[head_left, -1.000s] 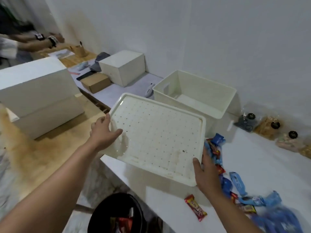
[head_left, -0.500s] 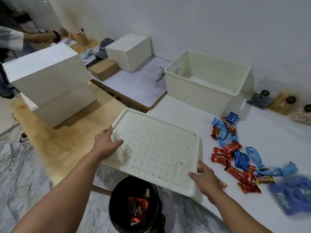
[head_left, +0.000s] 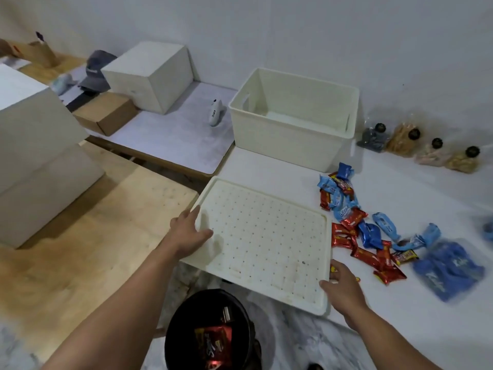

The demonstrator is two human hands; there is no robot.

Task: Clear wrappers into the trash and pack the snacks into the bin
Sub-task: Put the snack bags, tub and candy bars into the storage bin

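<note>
At centre frame, the left hand (head_left: 189, 233) grips the lid (head_left: 262, 243) by its left edge, thumb on top. The trash can (head_left: 210, 332) sits bottom centre. The right hand (head_left: 340, 288) clasps the lid's lower right corner. The bin (head_left: 293, 117) stands open above, with the snacks (head_left: 357, 228) strewn at right.

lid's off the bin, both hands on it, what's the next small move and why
Probably let go of the lid, since it seems to rest on the white table, then reach the right hand to the snacks beside it; the bin stands open.
</note>
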